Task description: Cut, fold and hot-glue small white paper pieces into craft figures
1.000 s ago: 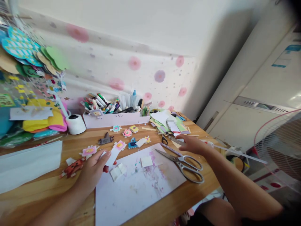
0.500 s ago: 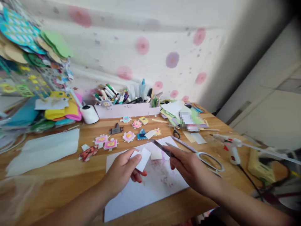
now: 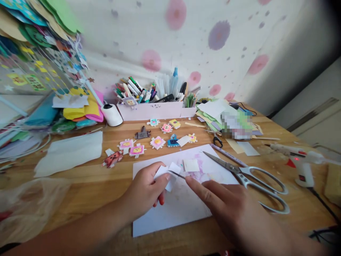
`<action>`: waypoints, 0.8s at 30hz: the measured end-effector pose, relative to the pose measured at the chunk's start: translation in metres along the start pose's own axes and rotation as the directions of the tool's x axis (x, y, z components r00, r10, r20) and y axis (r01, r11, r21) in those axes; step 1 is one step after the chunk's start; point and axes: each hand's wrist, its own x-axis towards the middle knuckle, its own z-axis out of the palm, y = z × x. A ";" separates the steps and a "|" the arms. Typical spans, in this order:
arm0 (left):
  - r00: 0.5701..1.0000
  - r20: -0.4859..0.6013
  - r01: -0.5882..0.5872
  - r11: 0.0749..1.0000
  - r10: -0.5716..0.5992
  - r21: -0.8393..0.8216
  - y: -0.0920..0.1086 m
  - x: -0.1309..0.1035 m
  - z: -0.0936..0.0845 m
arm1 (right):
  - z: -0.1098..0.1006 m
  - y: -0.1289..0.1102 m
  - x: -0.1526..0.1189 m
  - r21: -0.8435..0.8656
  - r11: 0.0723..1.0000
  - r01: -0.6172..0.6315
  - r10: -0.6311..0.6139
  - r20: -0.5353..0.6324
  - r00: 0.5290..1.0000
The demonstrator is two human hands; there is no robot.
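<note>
My left hand (image 3: 147, 188) pinches a small piece of folded white paper (image 3: 173, 179) between thumb and fingers. My right hand (image 3: 226, 202) is closed on a slim dark tool (image 3: 178, 175) with a narrow, blade-like end; its handle is hidden by the hand. The tool's tip meets the paper near my left thumb. Beneath both hands lies a stained white sheet (image 3: 151, 220), with a small cream-white square (image 3: 191, 165) on it. Large silver scissors (image 3: 243, 176) lie just beyond my right hand, their blades over the sheet.
Several small coloured paper figures (image 3: 157, 142) lie behind the sheet. A white box of pens (image 3: 151, 112) stands against the wall. Paper scraps (image 3: 213, 110) are piled at the back right, a glue gun (image 3: 303, 165) at the right. Plastic film (image 3: 34, 202) lies at the left.
The dark tool has come down and left, its tip now at the white paper. My right hand has turned and no longer covers part of the scissors. The camera view has shifted.
</note>
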 end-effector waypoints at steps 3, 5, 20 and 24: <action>1.000 0.006 0.012 1.000 -0.012 -0.002 0.001 -0.001 0.000 | -0.001 -0.003 0.000 -0.038 0.998 0.040 -0.040 -0.006 0.999; 1.000 0.012 0.008 1.000 -0.008 -0.010 0.001 -0.002 0.000 | -0.001 -0.005 -0.001 -0.065 0.996 0.054 -0.055 -0.018 0.998; 0.996 0.062 -0.060 0.998 0.058 0.030 0.001 -0.010 0.002 | -0.014 -0.014 -0.006 -0.222 0.964 0.144 -0.147 0.004 0.989; 0.996 0.059 -0.071 0.997 0.070 0.009 0.003 -0.013 0.005 | -0.015 -0.015 -0.013 -0.237 0.963 0.130 -0.136 -0.008 0.991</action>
